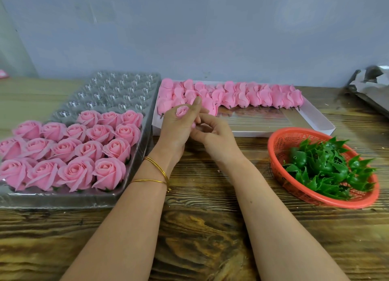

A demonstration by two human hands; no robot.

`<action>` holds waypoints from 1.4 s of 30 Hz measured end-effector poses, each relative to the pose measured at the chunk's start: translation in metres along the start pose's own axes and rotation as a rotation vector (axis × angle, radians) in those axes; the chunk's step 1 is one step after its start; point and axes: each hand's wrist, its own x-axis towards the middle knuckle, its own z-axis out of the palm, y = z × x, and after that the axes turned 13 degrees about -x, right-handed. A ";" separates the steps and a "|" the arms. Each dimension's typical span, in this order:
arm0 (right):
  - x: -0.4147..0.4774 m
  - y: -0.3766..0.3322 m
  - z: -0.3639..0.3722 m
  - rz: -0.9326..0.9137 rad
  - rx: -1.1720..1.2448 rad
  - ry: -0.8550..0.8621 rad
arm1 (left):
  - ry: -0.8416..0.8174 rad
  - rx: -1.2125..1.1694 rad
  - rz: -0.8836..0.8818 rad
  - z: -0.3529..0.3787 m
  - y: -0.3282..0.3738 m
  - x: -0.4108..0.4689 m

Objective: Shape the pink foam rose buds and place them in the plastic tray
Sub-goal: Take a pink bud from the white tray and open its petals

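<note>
**A:** What takes up the most room?

**B:** The wooden surface (210, 228). On its left lies the plastic tray (117, 84), with opened roses (88, 149) filling the near cups.

**A:** And beside it?

**B:** A white box (311, 120) sits just right of the tray, with closed buds (252, 96) lying in rows along its far side. A red basket (282, 139) of green leaf pieces (328, 167) stands near the box's right end.

**A:** The hands?

**B:** They meet over the box's near left corner. The left hand (179, 131) grips a rose bud (182, 111), whose top peeks out above the fingers. The right hand (214, 139) pinches the bud's underside with curled fingers.

**A:** Anything smaller?

**B:** Two gold bangles (157, 171) on the left wrist.
</note>
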 end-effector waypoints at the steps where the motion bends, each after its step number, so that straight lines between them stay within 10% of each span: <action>1: 0.000 0.000 0.000 0.008 -0.007 0.012 | -0.002 -0.003 -0.002 0.000 0.000 0.000; 42: 0.001 -0.011 -0.002 0.136 -0.046 0.325 | -0.099 0.422 0.257 0.005 -0.009 -0.007</action>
